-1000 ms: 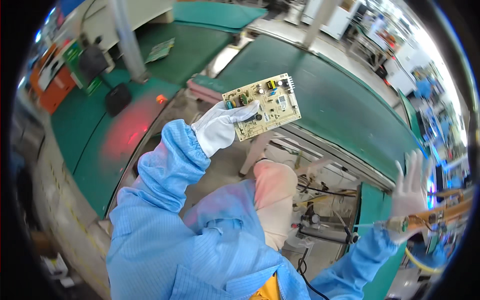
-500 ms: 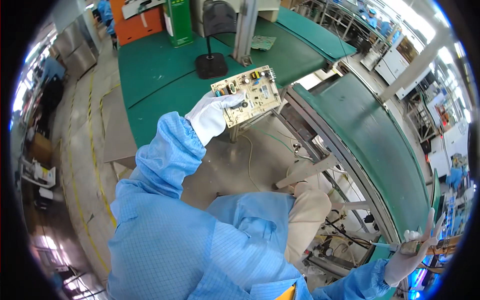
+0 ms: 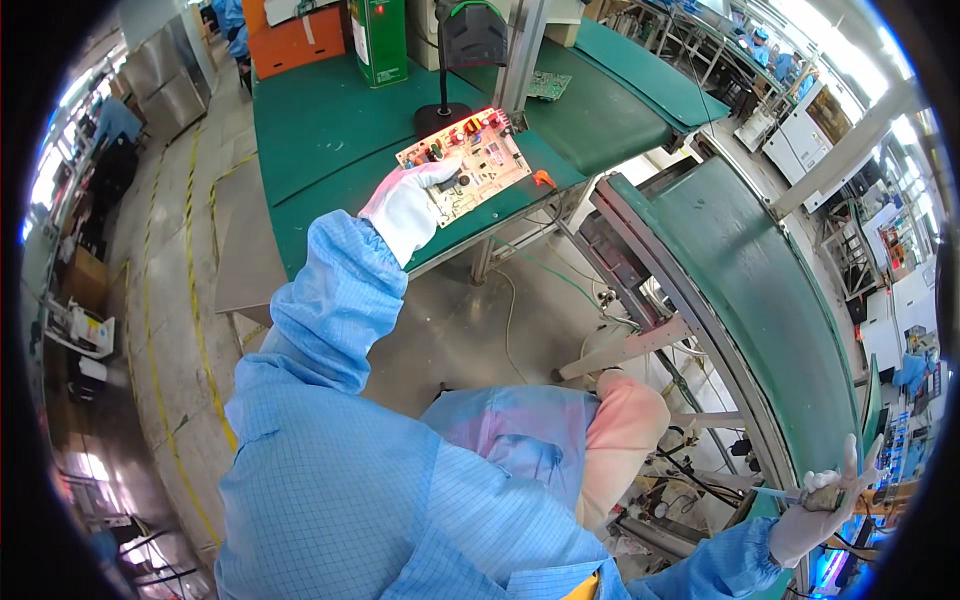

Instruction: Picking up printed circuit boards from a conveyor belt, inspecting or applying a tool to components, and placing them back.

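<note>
As I watch from afar, a green belt point(image 3: 740, 270) fills the right and a green table point(image 3: 330, 215) the left. Over the table, I see a circuit board point(image 3: 497, 172) pinched in the left hand point(image 3: 405, 212), thumb on top. The right hand point(image 3: 797, 532) spreads its fingers beside a small greyish thing point(image 3: 826, 498); whether it grips, I cannot tell.

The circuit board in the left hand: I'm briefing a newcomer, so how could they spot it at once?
Find the green table at upper left. Seen against it, the white-gloved left hand grips the circuit board. It is pale and held up, unlike the green board lying farther back.
</note>
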`<state>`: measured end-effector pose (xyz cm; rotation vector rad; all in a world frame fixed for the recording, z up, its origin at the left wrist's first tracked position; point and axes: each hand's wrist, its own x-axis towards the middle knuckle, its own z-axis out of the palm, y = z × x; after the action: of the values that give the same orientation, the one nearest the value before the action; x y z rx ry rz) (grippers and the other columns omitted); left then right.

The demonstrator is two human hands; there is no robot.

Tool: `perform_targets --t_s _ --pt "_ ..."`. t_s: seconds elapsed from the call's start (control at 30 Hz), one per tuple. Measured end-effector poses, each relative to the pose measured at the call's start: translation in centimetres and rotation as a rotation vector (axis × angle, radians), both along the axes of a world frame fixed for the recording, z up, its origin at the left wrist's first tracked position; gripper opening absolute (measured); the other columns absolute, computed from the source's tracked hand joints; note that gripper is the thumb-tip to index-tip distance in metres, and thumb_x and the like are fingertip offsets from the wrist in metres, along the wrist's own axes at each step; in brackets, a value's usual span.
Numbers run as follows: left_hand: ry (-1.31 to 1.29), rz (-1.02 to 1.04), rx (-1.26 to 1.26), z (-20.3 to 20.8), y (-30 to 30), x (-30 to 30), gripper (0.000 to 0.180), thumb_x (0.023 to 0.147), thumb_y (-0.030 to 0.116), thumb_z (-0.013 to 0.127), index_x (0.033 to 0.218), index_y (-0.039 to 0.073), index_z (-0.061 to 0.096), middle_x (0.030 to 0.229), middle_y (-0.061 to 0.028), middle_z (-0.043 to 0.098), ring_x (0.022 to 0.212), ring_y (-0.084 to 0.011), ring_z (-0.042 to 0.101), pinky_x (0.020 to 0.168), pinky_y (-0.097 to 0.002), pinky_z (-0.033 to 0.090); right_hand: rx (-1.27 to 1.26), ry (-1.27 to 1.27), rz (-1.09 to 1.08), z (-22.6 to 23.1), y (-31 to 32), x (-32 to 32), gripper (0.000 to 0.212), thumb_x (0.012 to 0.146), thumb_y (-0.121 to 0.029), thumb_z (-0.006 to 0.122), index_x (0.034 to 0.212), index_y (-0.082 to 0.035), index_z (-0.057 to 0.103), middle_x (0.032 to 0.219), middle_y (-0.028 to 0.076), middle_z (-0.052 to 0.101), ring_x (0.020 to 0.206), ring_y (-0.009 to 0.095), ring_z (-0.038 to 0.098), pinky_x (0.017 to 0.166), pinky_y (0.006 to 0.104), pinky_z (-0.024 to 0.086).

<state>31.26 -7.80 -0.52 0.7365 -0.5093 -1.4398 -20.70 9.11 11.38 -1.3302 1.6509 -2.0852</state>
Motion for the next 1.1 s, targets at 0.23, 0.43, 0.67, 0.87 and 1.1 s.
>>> perform_targets --t_s 0.23,0.43,0.67,0.87,1.1 --pt "0.086 0.090 -0.102 0.9 -0.9 -0.2 0.031 0.097 0.016 0.060 0.121 -0.002 0.060 0.114 -0.0135 0.068 0.102 -0.0246 0.068 0.094 -0.0346 0.054 -0.011 -0.088 0.004 -0.1 0.4 0.1 0.055 0.105 -0.040 0.035 0.142 0.000 0.043 0.121 0.011 0.063 0.066 0.003 0.053 0.048 0.0148 0.044" --pt "0.156 0.157 -0.063 1.7 -1.5 0.4 0.031 0.096 0.016 0.061 0.124 0.002 0.059 0.122 -0.0163 0.065 0.110 -0.0299 0.065 0.096 -0.0435 0.054 0.005 -0.130 0.030 -0.5 0.6 -1.0 0.056 0.105 -0.042 0.034 0.139 0.000 0.046 0.117 0.011 0.063 0.062 0.003 0.053 0.045 0.0140 0.042" --pt "0.314 -0.126 -0.111 1.8 -1.1 -3.6 0.036 0.098 0.022 0.059 0.129 0.005 0.057 0.125 -0.0156 0.064 0.115 -0.0329 0.062 0.097 -0.0468 0.053 -0.075 -0.063 0.092 0.3 -0.4 0.9 0.062 0.105 -0.045 0.032 0.145 0.002 0.038 0.109 0.009 0.065 0.054 0.004 0.051 0.039 0.0146 0.039" --pt "0.151 -0.398 -0.051 1.7 0.4 -11.3 0.041 0.097 0.013 0.057 0.134 -0.005 0.049 0.125 -0.0207 0.062 0.112 -0.0330 0.065 0.099 -0.0469 0.053 -0.052 -0.036 0.089 0.8 -0.3 2.4 0.066 0.105 -0.046 0.032 0.147 0.004 0.033 0.103 0.010 0.066 0.048 0.005 0.050 0.036 0.0163 0.039" --pt "0.118 -0.796 0.010 0.8 1.8 -19.5 0.046 0.091 0.007 0.067 0.134 -0.001 0.052 0.127 -0.0144 0.064 0.115 -0.0242 0.063 0.100 -0.0386 0.052 -0.087 -0.026 0.121 0.7 -0.3 2.7 0.064 0.105 -0.044 0.034 0.142 0.008 0.039 0.095 0.010 0.066 0.047 0.005 0.050 0.035 0.0180 0.041"
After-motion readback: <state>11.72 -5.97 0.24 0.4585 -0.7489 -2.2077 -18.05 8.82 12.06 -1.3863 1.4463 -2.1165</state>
